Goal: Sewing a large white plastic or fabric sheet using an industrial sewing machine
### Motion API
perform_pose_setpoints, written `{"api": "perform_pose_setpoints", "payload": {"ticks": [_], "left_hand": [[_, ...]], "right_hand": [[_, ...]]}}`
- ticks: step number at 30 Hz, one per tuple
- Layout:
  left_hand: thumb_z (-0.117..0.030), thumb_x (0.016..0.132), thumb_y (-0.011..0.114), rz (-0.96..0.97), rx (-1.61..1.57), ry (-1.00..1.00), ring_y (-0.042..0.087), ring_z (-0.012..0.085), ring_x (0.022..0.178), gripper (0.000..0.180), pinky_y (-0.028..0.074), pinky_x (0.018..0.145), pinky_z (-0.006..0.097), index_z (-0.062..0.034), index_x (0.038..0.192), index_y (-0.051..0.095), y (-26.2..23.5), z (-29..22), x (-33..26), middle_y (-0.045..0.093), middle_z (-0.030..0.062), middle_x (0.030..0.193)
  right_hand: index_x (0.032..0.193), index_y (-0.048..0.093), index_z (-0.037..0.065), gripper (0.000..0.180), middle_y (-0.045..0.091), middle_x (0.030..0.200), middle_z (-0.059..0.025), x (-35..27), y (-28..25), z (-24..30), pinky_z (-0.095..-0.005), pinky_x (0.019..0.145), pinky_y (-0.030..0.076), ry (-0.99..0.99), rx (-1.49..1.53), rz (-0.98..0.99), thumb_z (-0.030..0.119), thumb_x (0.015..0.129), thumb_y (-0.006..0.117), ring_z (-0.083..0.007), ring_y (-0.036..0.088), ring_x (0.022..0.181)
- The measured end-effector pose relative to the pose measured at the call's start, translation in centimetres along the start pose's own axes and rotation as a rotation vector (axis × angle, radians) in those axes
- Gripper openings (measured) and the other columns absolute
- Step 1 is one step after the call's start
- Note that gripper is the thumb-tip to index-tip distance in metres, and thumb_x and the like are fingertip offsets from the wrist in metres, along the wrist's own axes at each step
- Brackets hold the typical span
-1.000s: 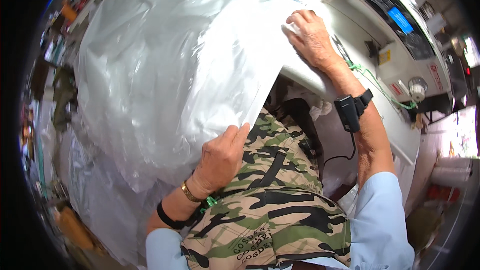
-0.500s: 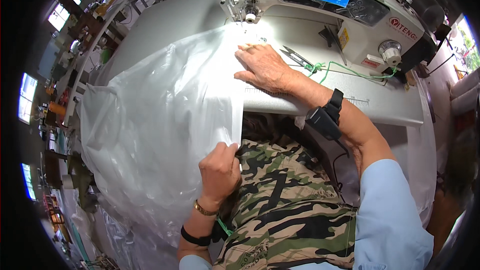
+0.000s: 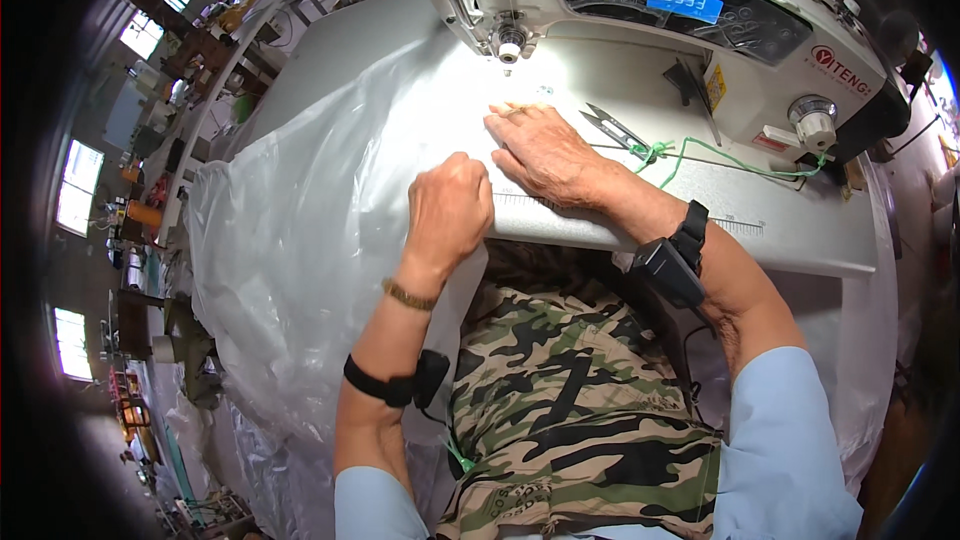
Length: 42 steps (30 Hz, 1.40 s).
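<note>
1. From my remote seat I see the clear plastic sheet (image 3: 330, 230) spread over the white table (image 3: 800, 230), with most of it hanging off the left edge toward the floor.
2. My left hand (image 3: 447, 208) is curled into a loose fist on the sheet near the table's front edge. It seems to bunch or pinch the plastic, though the fingertips are tucked under and I cannot tell how firm the hold is.
3. My right hand (image 3: 545, 148) lies flat, fingers together and pointing left toward the needle, pressing the sheet's edge down on the table just in front of the sewing machine (image 3: 640, 10).
4. The edge of the plastic reaches the spot under the needle and presser foot (image 3: 508, 48), so I judge the sheet is placed for stitching; whether the foot is down on it is too small to tell.
5. I see no finished seam on the sheet from here, so I judge the sewing is at or near its start, with the long run of plastic on the left not yet fed through.
6. The small thread snips (image 3: 615, 127) and a loose green cord (image 3: 720, 155) lie on the table to the right of my right hand, untouched.
7. My camouflage trousers (image 3: 560, 420) show below the table edge.
</note>
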<state>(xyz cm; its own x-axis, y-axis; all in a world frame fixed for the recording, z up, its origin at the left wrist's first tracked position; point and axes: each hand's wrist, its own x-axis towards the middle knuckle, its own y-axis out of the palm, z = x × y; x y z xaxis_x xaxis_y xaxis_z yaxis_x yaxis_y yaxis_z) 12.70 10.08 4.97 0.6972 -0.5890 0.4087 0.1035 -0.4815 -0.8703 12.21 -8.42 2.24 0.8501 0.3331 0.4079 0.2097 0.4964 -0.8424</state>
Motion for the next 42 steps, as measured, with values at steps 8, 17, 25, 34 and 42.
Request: {"api": "perform_pose_setpoints", "payload": {"ticks": [8, 17, 25, 34, 42], "left_hand": [[-0.013, 0.093, 0.054, 0.138, -0.397, -0.15, 0.069, 0.0259, 0.085, 0.027, 0.053, 0.079, 0.034, 0.0012, 0.108, 0.071, -0.4, 2.4, 2.2, 0.071, 0.0217, 0.1], [-0.035, 0.1, 0.054, -0.071, 0.155, -0.213, 0.05, 0.0294, 0.132, 0.046, 0.033, 0.113, 0.045, -0.0047, 0.134, 0.059, -1.9, 12.4, -6.2, 0.058, 0.0163, 0.138], [-0.056, 0.098, 0.05, -0.101, 0.068, -0.175, 0.036, 0.0283, 0.144, 0.063, 0.019, 0.121, 0.047, -0.0061, 0.136, 0.057, -1.1, 15.4, -5.6, 0.05, 0.0123, 0.148], [-0.046, 0.102, 0.048, -0.051, 0.121, -0.156, 0.031, 0.0271, 0.147, 0.056, 0.016, 0.121, 0.048, -0.0083, 0.143, 0.051, -0.9, 14.9, -5.8, 0.045, 0.0103, 0.152], [-0.048, 0.098, 0.054, -0.031, 0.018, -0.174, 0.034, 0.0282, 0.145, 0.059, 0.022, 0.12, 0.045, -0.0058, 0.139, 0.054, -2.8, 15.6, -8.1, 0.047, 0.0128, 0.15]], "right_hand": [[0.124, 0.054, -0.007, 0.035, 0.06, 0.12, -0.027, 0.2, 0.1, 0.0, -0.049, 0.103, 0.039, 0.039, 0.029, -0.064, 0.006, 0.092, 0.049, -0.0406, 0.055, 0.114], [0.129, 0.05, -0.004, 0.039, 0.059, 0.114, -0.0276, 0.2, -1.3, 1.0, -0.0472, 0.096, 0.045, 0.167, 0.083, -0.008, 0.006, 0.092, 0.048, -0.041, 0.057, 0.108], [0.092, 0.059, -0.001, 0.024, 0.063, 0.081, -0.016, -8.4, 0.1, 11.4, -0.0369, 0.068, 0.051, 0.278, 0.481, -0.073, 0.022, 0.093, 0.065, -0.0274, 0.063, 0.073], [0.078, 0.063, -0.008, 0.049, 0.058, 0.065, -0.0136, -9.4, 14.5, 12.7, -0.0382, 0.064, 0.046, 0.639, 0.945, 0.086, 0.039, 0.088, 0.067, -0.0206, 0.054, 0.063], [0.107, 0.066, -0.005, 0.032, 0.066, 0.093, -0.0037, -15.7, 2.2, 18.3, -0.0268, 0.074, 0.048, 0.245, 1.367, 0.476, 0.024, 0.099, 0.055, -0.0091, 0.057, 0.085]]}}
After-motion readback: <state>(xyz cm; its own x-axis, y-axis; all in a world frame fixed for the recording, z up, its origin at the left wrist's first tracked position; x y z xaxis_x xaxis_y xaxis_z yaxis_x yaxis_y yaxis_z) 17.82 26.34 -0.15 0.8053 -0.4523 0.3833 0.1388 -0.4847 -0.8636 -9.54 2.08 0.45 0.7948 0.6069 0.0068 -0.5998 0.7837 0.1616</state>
